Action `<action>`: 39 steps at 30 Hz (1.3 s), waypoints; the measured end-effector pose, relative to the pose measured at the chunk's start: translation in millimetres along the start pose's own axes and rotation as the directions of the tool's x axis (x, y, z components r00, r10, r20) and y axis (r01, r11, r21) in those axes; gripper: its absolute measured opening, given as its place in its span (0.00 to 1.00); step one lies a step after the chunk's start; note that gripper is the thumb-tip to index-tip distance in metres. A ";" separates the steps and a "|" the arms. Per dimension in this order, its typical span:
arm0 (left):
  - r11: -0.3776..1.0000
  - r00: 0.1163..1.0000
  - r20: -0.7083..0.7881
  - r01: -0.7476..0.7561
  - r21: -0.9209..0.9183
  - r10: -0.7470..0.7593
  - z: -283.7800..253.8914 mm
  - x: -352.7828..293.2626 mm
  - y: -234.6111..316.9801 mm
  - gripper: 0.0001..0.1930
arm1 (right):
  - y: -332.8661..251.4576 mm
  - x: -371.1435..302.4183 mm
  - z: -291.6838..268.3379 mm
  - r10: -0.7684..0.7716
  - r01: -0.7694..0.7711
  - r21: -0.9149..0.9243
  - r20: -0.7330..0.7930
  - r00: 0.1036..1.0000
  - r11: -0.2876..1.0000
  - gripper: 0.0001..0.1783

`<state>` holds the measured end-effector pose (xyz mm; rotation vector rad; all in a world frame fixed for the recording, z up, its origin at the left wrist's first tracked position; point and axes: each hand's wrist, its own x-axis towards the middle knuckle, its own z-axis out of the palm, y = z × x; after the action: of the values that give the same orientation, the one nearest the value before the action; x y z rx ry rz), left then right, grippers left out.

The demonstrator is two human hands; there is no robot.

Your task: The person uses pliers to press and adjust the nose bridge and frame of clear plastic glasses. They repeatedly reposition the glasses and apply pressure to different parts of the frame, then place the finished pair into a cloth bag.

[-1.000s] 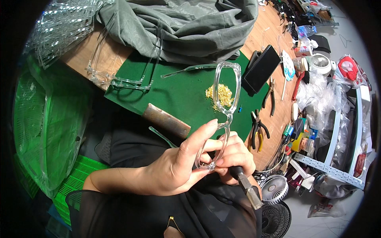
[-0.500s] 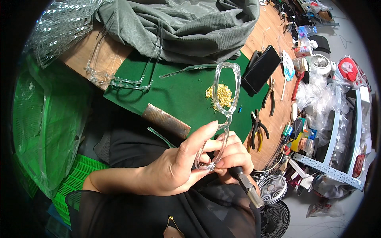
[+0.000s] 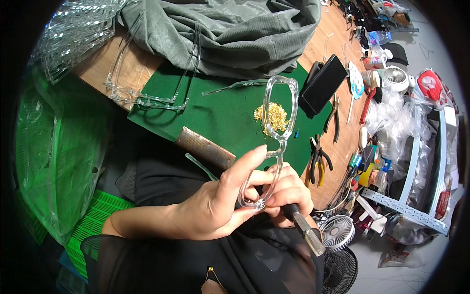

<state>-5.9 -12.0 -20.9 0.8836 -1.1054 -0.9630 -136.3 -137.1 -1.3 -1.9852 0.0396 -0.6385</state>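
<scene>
My left hand (image 3: pixel 210 208) is closed on a clear plastic eyeglass frame (image 3: pixel 283 145), tilted nearly upright, its thumb and fingers around the lower rim. One temple reaches left over the green mat (image 3: pixel 220 117); another shows by my left wrist. Against the lower rim's corner, my right hand (image 3: pixel 293 193) is wrapped round a screwdriver-like tool (image 3: pixel 308 232) with a black grip and metal end pointing down right. Its working tip is hidden by my fingers. Behind the upper rim lies a heap of tiny gold-coloured metal parts (image 3: pixel 274 119).
More clear frames (image 3: pixel 161 100) lie at the mat's left, with a big stack (image 3: pixel 78 36) beyond. Grey cloth (image 3: pixel 225 36) covers the back. Pliers (image 3: pixel 318 159), a black box (image 3: pixel 322 85) and a worn metal block (image 3: pixel 205 148) surround the mat. Small fans (image 3: pixel 338 231) stand right.
The eyeglass frame has turned very slightly, its temple end shifting a little to the right. Both hands keep their hold in nearly the same place.
</scene>
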 end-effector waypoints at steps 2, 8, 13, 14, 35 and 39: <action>1.000 1.000 -0.010 -0.007 -0.023 0.007 0.7 1.4 -1.4 0.49 | -5.2 -4.2 -6.2 0.042 -0.042 -0.057 -0.002 0.999 0.998 0.09; 0.990 0.987 -0.088 -0.128 0.058 0.133 1.9 2.2 -5.0 0.56 | -16.9 -16.7 -31.9 0.412 -0.279 -0.471 0.207 0.887 0.837 0.23; 0.990 0.992 -0.065 -0.097 0.100 0.104 6.7 1.4 -6.9 0.59 | -22.8 -11.7 -32.3 0.487 -0.305 -0.495 0.293 0.823 0.814 0.25; 0.988 0.992 -0.060 -0.104 0.113 0.112 7.7 2.3 -7.1 0.58 | -23.4 -11.2 -32.2 0.489 -0.304 -0.495 0.302 0.818 0.814 0.25; 0.836 0.954 -0.020 -0.253 0.487 0.301 7.1 2.6 -4.8 0.18 | -13.3 -18.8 -23.9 0.404 -0.101 -0.705 0.277 0.872 0.702 0.22; 0.814 0.952 -0.001 -0.261 0.520 0.305 6.3 2.6 -4.3 0.16 | -15.1 -19.0 -21.3 0.440 -0.122 -0.733 0.259 0.860 0.669 0.22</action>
<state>-12.4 -16.6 -22.7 1.1363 -1.4065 -0.3710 -165.9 -141.5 11.0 -2.7423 0.3852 0.0715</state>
